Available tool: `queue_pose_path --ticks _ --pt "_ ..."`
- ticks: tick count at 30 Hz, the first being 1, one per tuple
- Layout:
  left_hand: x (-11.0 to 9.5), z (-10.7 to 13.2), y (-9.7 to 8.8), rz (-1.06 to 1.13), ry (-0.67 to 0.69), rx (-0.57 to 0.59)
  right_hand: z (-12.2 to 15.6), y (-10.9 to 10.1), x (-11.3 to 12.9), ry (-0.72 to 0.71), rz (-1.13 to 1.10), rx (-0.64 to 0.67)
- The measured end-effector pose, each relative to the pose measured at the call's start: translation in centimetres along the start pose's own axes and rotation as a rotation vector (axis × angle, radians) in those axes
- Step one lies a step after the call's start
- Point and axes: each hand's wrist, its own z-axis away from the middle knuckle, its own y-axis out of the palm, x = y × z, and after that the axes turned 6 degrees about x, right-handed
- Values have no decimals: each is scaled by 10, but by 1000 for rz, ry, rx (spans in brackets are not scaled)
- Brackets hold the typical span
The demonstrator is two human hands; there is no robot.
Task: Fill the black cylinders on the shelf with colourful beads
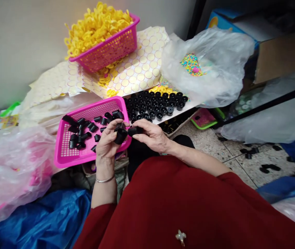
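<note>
Both hands work at the centre of the frame, around where the front edge of the bench [192, 104] meets the red garment [173, 200]; the pink basket [78, 160] crowds the left hand [106, 141], its right rim passing behind the fingers, while black cups [160, 103] stand packed just beyond the right hand [154, 135]; the clear bag [15, 173] is cut off at the left side of the frame; fingers cover much of what is held, and I cannot tell whether the two parts touch; the left hand pinches a black holder [121, 137], glossy and round, at mid-frame; the right hand pinches a smooth black piece [134, 131], lying sideways just beside it.
</note>
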Motion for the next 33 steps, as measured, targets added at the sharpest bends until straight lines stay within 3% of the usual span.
queue_pose_path --ticks 5,10,17,33 --pt "11 -11 24 150 -65 21 20 -28 7 371 -608 -215" --pt "23 -21 58 334 -251 -42 31 -46 12 502 -873 -288" --pt "31 -27 85 480 -414 -146 42 -54 13 495 -868 -333" --pt "45 -20 81 524 -405 -110 50 -55 12 455 -755 -346"
